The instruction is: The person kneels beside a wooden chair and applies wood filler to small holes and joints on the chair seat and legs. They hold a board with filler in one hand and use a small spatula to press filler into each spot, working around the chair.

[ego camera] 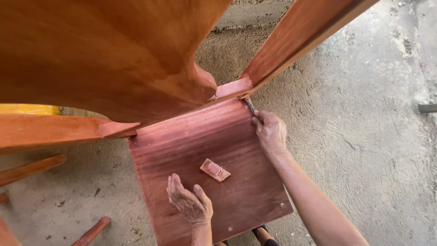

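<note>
A reddish-brown wooden chair fills the view from above, its flat seat [214, 136] in the middle and its curved backrest [109, 50] close to the camera at the top left. My left hand [189, 202] lies flat on the seat near its front edge, fingers together, holding nothing. A small folded piece of sandpaper [215, 169] lies on the seat just to the right of that hand. My right hand [269, 132] is at the seat's back right corner, closed on a thin dark tool [250, 105] whose tip points at the joint under the back post [291, 41].
Rough grey concrete floor [364, 118] lies all around. More reddish wooden parts are at the left: a rail [45, 130], a slat [29, 169] and a turned leg [93, 231]. A grey object [427, 108] pokes in at the right edge. A dark shoe [261, 232] shows below the seat.
</note>
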